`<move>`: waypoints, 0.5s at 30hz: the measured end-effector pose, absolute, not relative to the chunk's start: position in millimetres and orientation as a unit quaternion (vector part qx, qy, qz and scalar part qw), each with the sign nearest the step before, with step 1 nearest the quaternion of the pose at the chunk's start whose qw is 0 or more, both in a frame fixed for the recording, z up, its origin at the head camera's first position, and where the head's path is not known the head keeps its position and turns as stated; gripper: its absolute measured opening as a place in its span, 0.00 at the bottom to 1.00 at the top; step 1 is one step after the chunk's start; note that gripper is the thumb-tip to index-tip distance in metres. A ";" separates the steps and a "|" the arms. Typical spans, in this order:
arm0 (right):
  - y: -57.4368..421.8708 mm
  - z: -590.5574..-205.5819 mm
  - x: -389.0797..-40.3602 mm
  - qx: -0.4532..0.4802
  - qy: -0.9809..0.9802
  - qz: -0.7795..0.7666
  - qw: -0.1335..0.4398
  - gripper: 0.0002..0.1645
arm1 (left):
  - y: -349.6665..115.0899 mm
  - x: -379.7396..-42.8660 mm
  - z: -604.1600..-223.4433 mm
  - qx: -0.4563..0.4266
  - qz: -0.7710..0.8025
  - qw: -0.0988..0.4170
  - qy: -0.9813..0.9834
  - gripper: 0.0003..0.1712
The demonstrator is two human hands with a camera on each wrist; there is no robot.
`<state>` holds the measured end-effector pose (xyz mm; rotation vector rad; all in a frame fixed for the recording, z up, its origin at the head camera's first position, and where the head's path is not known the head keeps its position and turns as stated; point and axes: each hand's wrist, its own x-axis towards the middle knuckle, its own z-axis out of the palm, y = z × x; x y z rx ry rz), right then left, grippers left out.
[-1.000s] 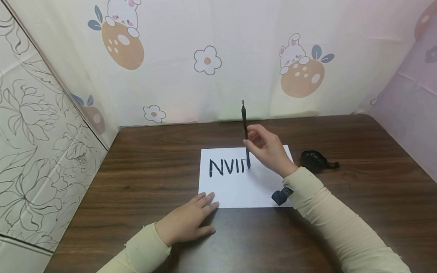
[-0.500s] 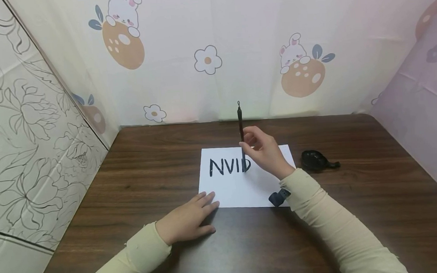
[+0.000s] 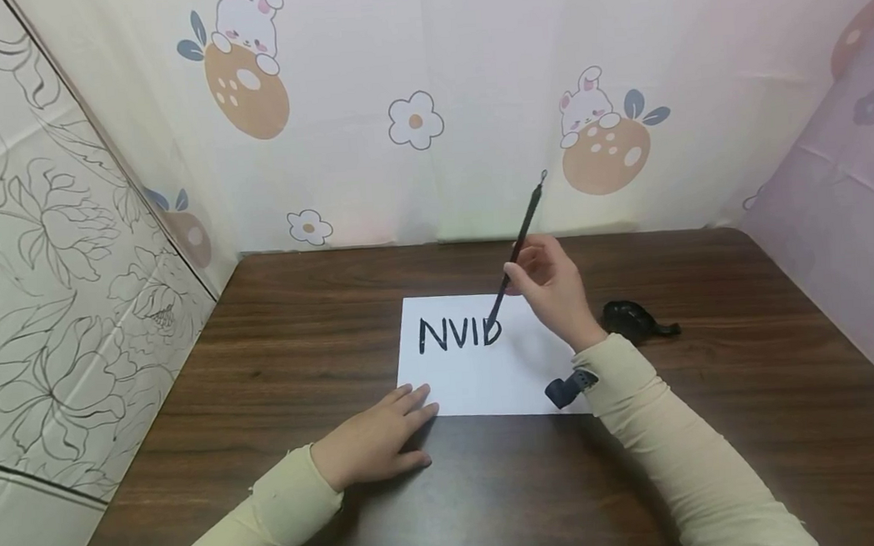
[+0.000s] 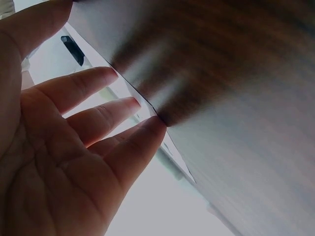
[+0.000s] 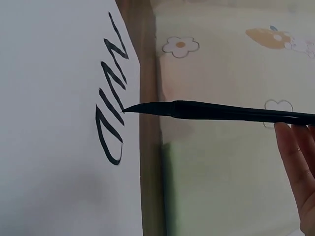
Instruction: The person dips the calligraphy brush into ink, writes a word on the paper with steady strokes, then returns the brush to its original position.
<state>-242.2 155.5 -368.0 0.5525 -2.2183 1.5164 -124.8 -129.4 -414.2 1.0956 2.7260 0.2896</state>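
Note:
My right hand (image 3: 558,291) pinches a black calligraphy brush (image 3: 527,224) between thumb and fingers partway up its handle. The brush leans, its looped top end to the upper right and its tip overlapping the last letter in the head view. Black letters (image 3: 433,337) reading "NVID" run across the upper part of a white sheet of paper (image 3: 481,387). In the right wrist view, the dark pointed bristles (image 5: 147,108) sit close over the strokes. My left hand (image 3: 372,440) rests with straight, spread fingers at the sheet's lower left corner, fingertips on its edge.
A small black dish (image 3: 626,321) with a short handle stands right of the paper, just beyond my right wrist. A black wrist camera (image 3: 564,391) hangs below the right sleeve. Behind the brown wooden table (image 3: 276,341) hangs a curtain (image 3: 486,94) with rabbit prints.
The right hand moved down and left, adding the D's curve, then back up and right. The brush went from nearly upright to leaning right. The left hand has stayed put.

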 end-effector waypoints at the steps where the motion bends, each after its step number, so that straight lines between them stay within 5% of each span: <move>1: 158.5 -366.7 -242.3 0.189 -0.795 0.539 0.202 0.18 | -129.2 -124.8 -413.8 0.369 0.098 0.095 0.919 0.37; 15: 182.8 -367.2 -246.3 0.149 -0.825 0.500 0.217 0.20 | -129.2 -124.0 -412.5 0.366 0.101 0.100 0.920 0.36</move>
